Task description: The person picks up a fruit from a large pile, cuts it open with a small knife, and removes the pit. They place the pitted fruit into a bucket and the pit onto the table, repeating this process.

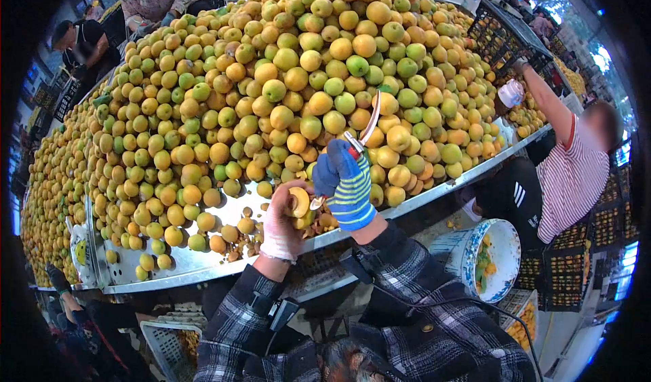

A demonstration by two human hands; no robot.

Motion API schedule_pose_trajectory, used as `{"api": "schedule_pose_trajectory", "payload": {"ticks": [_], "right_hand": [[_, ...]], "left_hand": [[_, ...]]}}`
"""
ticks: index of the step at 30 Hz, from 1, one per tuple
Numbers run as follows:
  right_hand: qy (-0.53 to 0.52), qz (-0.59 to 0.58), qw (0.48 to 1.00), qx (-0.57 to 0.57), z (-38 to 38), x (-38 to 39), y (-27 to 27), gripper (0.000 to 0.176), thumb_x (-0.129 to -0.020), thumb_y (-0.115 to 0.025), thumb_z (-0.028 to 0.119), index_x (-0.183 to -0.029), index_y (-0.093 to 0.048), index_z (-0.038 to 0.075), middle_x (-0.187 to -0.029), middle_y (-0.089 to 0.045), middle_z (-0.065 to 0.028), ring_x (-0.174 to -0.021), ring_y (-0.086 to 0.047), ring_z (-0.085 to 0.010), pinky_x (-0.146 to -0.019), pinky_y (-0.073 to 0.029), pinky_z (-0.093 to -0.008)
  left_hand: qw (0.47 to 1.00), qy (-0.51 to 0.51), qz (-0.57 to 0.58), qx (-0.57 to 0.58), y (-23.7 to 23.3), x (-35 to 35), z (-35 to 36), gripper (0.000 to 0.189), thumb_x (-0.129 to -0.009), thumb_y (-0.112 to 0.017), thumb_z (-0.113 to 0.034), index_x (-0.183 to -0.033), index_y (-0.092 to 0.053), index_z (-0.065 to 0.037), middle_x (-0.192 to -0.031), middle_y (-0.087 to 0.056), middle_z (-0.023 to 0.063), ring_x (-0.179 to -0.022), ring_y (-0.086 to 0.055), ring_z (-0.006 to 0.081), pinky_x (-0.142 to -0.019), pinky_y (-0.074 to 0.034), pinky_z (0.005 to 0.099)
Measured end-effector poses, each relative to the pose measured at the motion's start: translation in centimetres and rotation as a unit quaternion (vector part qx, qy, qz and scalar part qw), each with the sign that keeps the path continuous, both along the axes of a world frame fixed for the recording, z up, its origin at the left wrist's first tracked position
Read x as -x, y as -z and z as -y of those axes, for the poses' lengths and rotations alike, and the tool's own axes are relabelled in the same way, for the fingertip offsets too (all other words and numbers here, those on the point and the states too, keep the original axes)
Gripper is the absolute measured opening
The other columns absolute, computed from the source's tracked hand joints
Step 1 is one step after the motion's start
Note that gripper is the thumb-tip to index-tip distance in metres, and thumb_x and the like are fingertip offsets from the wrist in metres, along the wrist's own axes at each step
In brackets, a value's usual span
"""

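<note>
My left hand, in a pale glove with bare fingertips, holds a cut yellow fruit whose hollow inside faces up. Wrapped round a red-handled tool is my right hand, in a blue and green striped glove. The tool's curved blade points up and away, and its small metal end touches or nearly touches the cut fruit. Beyond both hands rises a large heap of yellow and green fruit. Small scraps lie on the metal table beside my left hand.
A speckled white bucket stands right of my arms, near stacked black crates. Below left is a pale crate. A person in a striped shirt reaches over the table at right; other people work at the upper left and lower left.
</note>
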State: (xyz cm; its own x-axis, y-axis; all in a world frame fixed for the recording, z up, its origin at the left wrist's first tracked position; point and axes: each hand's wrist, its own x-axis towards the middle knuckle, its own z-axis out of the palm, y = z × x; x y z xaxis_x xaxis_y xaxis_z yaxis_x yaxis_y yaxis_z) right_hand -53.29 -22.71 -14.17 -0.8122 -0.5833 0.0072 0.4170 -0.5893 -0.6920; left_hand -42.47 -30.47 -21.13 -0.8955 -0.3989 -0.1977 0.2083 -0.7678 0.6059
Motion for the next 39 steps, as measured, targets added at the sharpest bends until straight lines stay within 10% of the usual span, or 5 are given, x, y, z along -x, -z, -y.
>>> {"api": "schedule_pose_trajectory", "payload": {"ticks": [8,10,15,18,39], "right_hand": [[0.122,-0.037,0.988,-0.083,0.8,-1.1,0.9,0.016,-0.096,-0.056,0.02,-0.084,-0.06,0.011,-0.061,-0.052,-0.0001,-0.05,-0.05,-0.0123,-0.046,-0.037,-0.0267],[0.371,-0.57,0.671,-0.297,0.5,-0.1,4.3,0.013,-0.092,-0.06,0.019,-0.1,-0.063,0.009,-0.075,-0.059,-0.0016,-0.064,-0.058,-0.0139,-0.054,-0.044,-0.0306],[0.101,-0.006,0.99,-0.094,1.5,-0.9,2.2,0.035,-0.095,-0.057,0.032,-0.066,-0.044,0.017,-0.049,-0.035,0.0047,-0.04,-0.039,-0.0103,-0.036,-0.029,-0.0275],[0.069,0.066,0.994,-0.055,1.2,0.0,2.2,0.046,-0.095,-0.056,0.041,-0.059,-0.038,0.019,-0.046,-0.03,0.0055,-0.037,-0.032,-0.0082,-0.036,-0.025,-0.027],[0.044,0.234,0.971,-0.033,3.2,1.3,3.6,0.053,-0.091,-0.055,0.055,-0.058,-0.028,0.023,-0.047,-0.023,0.0049,-0.037,-0.022,-0.0132,-0.038,-0.02,-0.0295]], "left_hand": [[0.988,-0.06,0.128,0.07,-0.3,1.0,-1.8,0.054,-0.098,-0.043,-0.052,-0.097,-0.059,-0.001,-0.079,-0.065,0.0072,-0.07,-0.063,0.0145,-0.064,-0.05,0.0248],[0.977,-0.09,0.154,0.115,1.2,1.1,-1.6,0.045,-0.096,-0.048,-0.05,-0.096,-0.056,-0.006,-0.078,-0.061,0.0018,-0.065,-0.06,0.0131,-0.063,-0.052,0.0284],[0.585,-0.258,0.144,0.755,4.5,1.3,-0.8,0.016,-0.09,-0.048,-0.011,-0.094,-0.059,0.0,-0.081,-0.061,0.0142,-0.07,-0.058,0.0308,-0.063,-0.047,0.0401],[0.915,-0.153,0.208,0.309,-0.4,1.5,-2.5,0.041,-0.1,-0.043,-0.037,-0.089,-0.064,-0.004,-0.062,-0.044,-0.0051,-0.057,-0.035,0.0068,-0.052,-0.029,0.0259],[0.963,-0.122,0.216,0.101,5.1,2.6,-1.1,0.048,-0.099,-0.042,-0.045,-0.096,-0.063,-0.002,-0.095,-0.066,0.0116,-0.093,-0.06,0.0225,-0.081,-0.048,0.0374]]}}
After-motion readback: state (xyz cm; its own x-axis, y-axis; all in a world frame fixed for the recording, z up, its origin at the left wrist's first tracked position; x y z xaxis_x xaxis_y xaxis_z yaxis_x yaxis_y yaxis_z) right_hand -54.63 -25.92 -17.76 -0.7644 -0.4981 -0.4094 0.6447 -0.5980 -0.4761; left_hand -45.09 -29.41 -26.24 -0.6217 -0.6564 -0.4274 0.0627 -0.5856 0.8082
